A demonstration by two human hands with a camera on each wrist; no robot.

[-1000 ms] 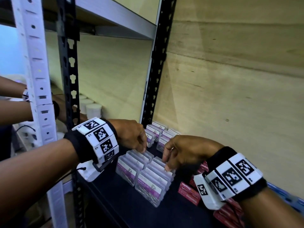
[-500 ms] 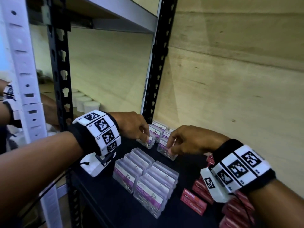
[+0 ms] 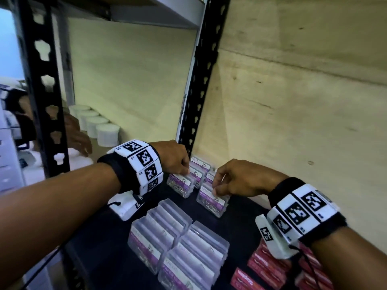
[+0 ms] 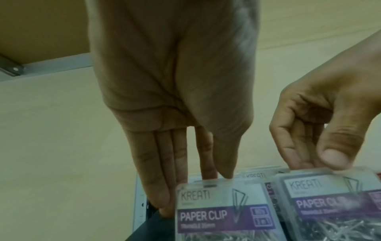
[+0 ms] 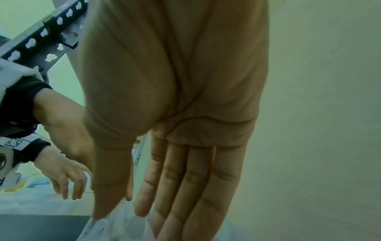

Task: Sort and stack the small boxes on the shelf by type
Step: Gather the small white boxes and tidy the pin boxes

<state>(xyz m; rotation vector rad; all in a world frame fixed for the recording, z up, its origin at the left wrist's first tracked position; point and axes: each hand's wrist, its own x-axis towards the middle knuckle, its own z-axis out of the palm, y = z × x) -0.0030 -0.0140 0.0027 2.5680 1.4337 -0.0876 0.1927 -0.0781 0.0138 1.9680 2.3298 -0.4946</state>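
Two blocks of clear paper clip boxes (image 3: 178, 241) stand upright in rows on the dark shelf (image 3: 100, 258), nearer the viewer than both hands. Red staple boxes (image 3: 270, 266) lie under the right wrist. Beyond these, the right hand (image 3: 240, 181) pinches the top edge of one upright paper clip box (image 3: 211, 203) between thumb and fingers. Just to its left, the left hand (image 3: 173, 158) pinches the top of a second paper clip box (image 4: 224, 210), thumb in front, forefinger behind, other fingers straight alongside. More boxes of the same type (image 3: 201, 164) stand behind both hands, against the wooden back wall (image 3: 293, 111). White tubs (image 3: 98, 126) sit farther left, past the black upright (image 3: 201, 80).
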